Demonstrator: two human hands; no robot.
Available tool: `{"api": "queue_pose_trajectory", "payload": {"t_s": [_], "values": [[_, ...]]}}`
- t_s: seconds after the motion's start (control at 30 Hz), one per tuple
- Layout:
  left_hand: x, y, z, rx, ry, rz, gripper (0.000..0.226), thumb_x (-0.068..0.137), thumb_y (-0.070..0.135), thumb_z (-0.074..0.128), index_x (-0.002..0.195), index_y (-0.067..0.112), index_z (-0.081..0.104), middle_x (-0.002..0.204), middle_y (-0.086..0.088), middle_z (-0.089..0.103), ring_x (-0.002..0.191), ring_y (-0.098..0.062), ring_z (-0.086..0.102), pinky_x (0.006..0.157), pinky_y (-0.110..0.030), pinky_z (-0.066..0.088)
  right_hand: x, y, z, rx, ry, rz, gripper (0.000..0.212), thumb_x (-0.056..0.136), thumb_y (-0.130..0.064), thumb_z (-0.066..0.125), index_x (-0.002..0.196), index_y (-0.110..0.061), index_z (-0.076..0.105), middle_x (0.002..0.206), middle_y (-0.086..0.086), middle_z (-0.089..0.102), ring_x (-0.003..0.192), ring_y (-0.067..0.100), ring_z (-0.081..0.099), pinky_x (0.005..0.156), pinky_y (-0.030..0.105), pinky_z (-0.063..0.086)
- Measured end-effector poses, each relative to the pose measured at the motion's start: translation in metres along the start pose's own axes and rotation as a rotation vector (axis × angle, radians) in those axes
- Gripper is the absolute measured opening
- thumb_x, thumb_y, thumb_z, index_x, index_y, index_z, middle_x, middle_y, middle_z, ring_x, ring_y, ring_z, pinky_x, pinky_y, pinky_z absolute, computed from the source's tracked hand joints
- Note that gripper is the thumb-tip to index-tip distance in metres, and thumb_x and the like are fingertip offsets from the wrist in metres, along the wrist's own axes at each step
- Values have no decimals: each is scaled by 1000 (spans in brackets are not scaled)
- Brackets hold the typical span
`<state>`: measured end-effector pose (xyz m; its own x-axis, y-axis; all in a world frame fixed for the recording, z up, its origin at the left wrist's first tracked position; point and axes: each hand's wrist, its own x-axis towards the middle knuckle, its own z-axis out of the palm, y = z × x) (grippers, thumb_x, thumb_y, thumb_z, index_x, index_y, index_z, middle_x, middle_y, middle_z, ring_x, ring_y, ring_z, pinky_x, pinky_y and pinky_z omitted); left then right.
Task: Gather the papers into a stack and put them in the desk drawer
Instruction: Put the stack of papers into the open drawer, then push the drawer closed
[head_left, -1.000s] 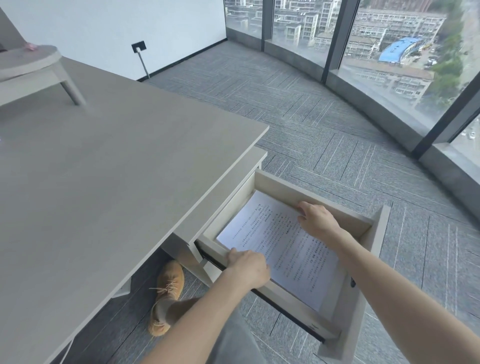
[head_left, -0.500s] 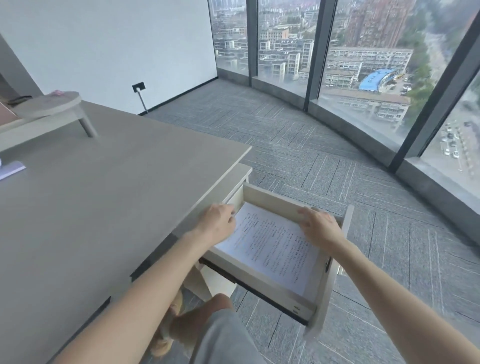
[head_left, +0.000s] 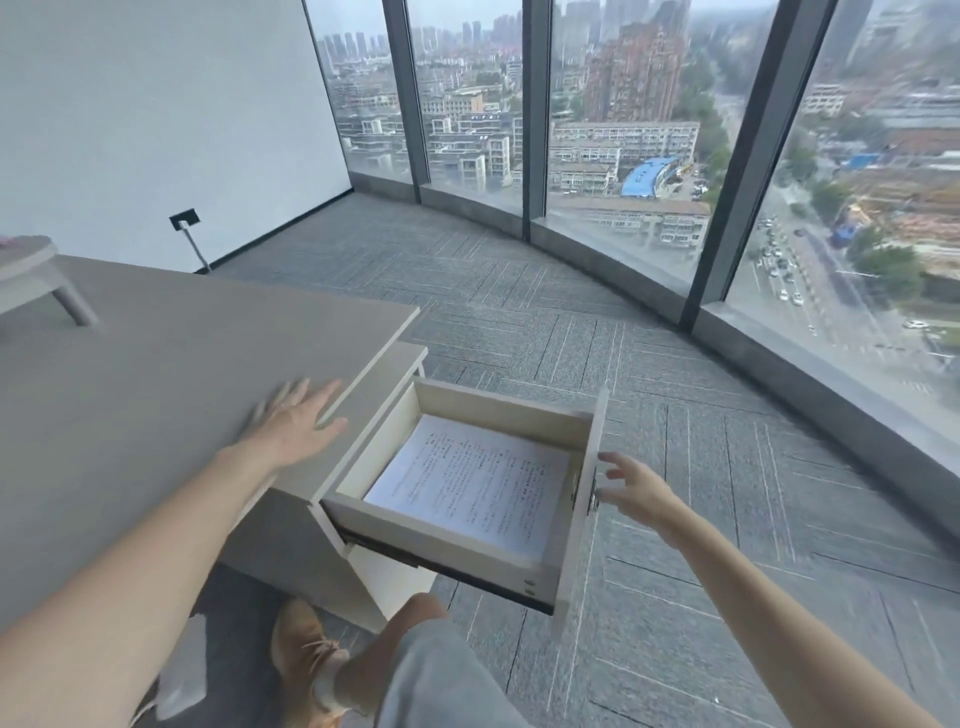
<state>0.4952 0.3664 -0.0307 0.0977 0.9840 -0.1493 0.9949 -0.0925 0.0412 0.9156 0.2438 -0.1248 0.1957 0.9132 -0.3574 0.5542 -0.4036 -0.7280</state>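
Observation:
A stack of printed white papers lies flat inside the open desk drawer, which sticks out from under the desk's right end. My left hand rests flat on the grey desk top near its right edge, fingers spread and holding nothing. My right hand hovers just outside the drawer's front panel, fingers apart and empty, close to the panel's outer face.
A small raised stand sits at the desk's far left. Grey carpet floor stretches to the curved floor-to-ceiling windows. My knee and a tan shoe are below the drawer.
Both hands have left the papers. The left hand moved up onto the desk top; the right hand moved out of the drawer to the outer side of its front panel.

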Motion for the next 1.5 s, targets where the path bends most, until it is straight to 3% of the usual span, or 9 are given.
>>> {"api": "queue_pose_trajectory", "payload": {"t_s": [0.17,0.33,0.63,0.8,1.1,1.23,1.5], "values": [[9,-22,8,8,9,41,63,96,64,30,153,52,5,169,-3,-1,155,-27,-3,120,-54,0,14,10,11,157,-74,-4,71,85,-10,66,149,-26,41,123,0,65,103,23,68,89,45,59],[13,-21,13,9,58,11,64,95,65,29,153,51,6,169,2,0,155,-21,-2,121,-51,0,17,5,20,277,-144,-15,83,88,-6,71,156,-27,30,127,8,66,100,21,73,81,35,61],[15,-22,15,-6,73,18,63,95,64,26,153,52,5,169,3,-1,155,-21,-4,121,-51,-1,34,-24,58,403,-207,13,87,92,-11,69,158,-31,17,125,14,66,100,27,74,90,44,60],[16,-21,16,3,83,28,64,95,65,26,154,51,5,169,2,0,155,-22,-3,121,-52,0,42,-44,80,452,-201,22,83,92,-9,68,157,-30,22,105,5,70,100,30,74,88,43,60],[15,-23,17,-28,106,48,64,95,63,27,154,49,8,169,-1,2,155,-24,-3,120,-54,-1,63,-77,117,483,-143,22,81,88,0,70,156,-23,32,108,16,74,100,30,73,85,39,61],[16,-24,20,-15,125,52,65,94,64,26,154,49,8,169,-1,3,155,-25,-1,120,-55,1,70,-93,134,478,-148,17,81,89,-1,70,156,-24,31,112,21,72,100,30,73,78,35,62],[15,-25,19,-27,143,68,65,94,64,27,155,47,10,169,-3,5,155,-26,0,120,-56,0,80,-123,165,492,-145,12,81,90,-3,70,156,-23,28,111,21,72,103,29,72,80,36,62]]}}
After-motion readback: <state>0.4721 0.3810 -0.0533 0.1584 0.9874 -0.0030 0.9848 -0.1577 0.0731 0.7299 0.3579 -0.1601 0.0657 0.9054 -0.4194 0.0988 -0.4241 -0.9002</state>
